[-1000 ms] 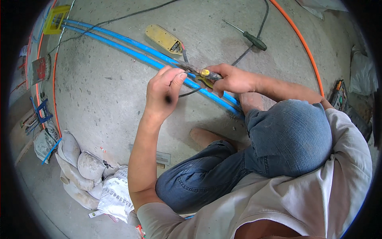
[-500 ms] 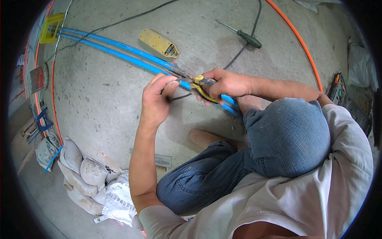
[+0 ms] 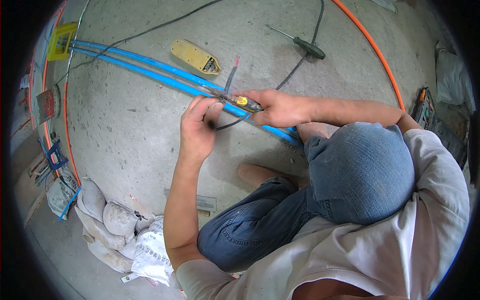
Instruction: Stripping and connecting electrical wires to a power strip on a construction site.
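Observation:
Pinched between thumb and fingers, a black cable [image 3: 233, 123] is held by my left hand [image 3: 198, 127]. Its short end [image 3: 231, 77], tipped with reddish wire, sticks up beyond the fingers. My right hand [image 3: 286, 107] is wrapped round pliers [image 3: 243, 101] with yellow-and-black handles. The handles are squeezed together, and the jaws lie across the cable just above my left fingertips. I cannot tell whether the jaws bite into it. Two long blue pipes [image 3: 150, 75] run along the floor beneath both hands.
A yellow tool case [image 3: 195, 56] and a green-handled screwdriver [image 3: 310, 47] lie beyond my hands. An orange hose [image 3: 377, 52] curves at the right. Pale sacks [image 3: 119, 220] are piled at the lower left, and a flat trowel [image 3: 200, 203] lies near my knee.
The pliers' handles have closed together from a spread position. The cable's end now stands up plainly past the jaws, pointing away. My left hand has hardly moved.

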The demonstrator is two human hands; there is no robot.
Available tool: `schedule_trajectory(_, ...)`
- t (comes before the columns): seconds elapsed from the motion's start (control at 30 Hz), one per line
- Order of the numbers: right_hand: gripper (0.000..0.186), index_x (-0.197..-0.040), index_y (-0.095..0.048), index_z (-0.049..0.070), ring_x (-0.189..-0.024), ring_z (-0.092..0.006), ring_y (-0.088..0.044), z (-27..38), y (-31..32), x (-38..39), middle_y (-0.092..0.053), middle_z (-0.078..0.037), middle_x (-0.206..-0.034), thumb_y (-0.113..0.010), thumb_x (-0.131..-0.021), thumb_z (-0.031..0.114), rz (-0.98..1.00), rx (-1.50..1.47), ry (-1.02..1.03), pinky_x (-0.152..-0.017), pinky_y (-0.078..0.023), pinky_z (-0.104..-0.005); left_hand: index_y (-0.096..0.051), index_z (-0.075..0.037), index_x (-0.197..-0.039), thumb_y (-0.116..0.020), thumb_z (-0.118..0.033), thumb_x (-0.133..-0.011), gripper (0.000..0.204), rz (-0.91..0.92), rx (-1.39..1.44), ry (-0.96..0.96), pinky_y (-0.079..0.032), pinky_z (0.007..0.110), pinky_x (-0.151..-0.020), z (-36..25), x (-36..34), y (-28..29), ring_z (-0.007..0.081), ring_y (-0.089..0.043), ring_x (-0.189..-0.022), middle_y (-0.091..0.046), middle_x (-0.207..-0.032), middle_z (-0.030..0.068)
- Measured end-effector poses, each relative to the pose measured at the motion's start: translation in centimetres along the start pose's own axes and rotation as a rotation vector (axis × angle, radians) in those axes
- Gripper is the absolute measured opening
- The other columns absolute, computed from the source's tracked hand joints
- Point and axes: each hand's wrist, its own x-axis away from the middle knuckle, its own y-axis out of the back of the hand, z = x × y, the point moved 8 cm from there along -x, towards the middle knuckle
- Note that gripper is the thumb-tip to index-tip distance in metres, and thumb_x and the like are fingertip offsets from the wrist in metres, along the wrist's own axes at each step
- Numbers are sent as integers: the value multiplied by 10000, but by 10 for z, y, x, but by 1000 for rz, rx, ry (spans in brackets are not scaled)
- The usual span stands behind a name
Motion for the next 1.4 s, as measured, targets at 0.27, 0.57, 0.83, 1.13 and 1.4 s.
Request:
schedule_trajectory(0.27,373,-1112,-561,9,-823,-293,-616,-15,4,-3,-640,-167,-849,-547,-769,153,-54,-45,-65,-754,-480,-407,-617,15,-966,-604,-115,-914,141,35,-20,38,-457,287,-712,2,-1,-3,187,-567,-781,-603,-863,96)
schedule_trajectory(0.57,338,-1071,-570,11,-825,-332,-626,-12,3,-5,-638,-216,-863,-575,-762,147,-89,19,-62,-734,-484,-423,-607,8,-938,-605,-102,-906,115,5,-16,-2,-480,322,-680,-2,-4,-6,257,-601,-749,-613,-830,137)
schedule_trajectory(0.83,304,-1031,-554,20,-867,-389,-608,-71,56,-15,-614,-219,-939,-551,-732,72,-479,433,-130,-739,-481,-452,-615,-2,-936,-582,-147,-921,150,-55,-23,77,-481,333,-708,18,2,-13,271,-608,-777,-625,-840,142)
schedule_trajectory(1.13,315,-1017,-521,12,-860,-391,-613,-46,25,-13,-603,-200,-911,-587,-745,155,-374,796,-22,-735,-502,-475,-630,16,-1053,-584,-176,-904,248,-401,-919,-216,-468,383,-875,-6,-17,9,359,-603,-962,-641,-1034,203)
schedule_trajectory(1.4,350,-1045,-538,-14,-884,-394,-608,-29,-5,-22,-594,-195,-921,-568,-745,162,-221,884,142,-790,-496,-476,-622,7,-899,-560,-172,-919,190,19,92,325,-502,343,-639,50,-3,-38,258,-657,-687,-681,-783,140)
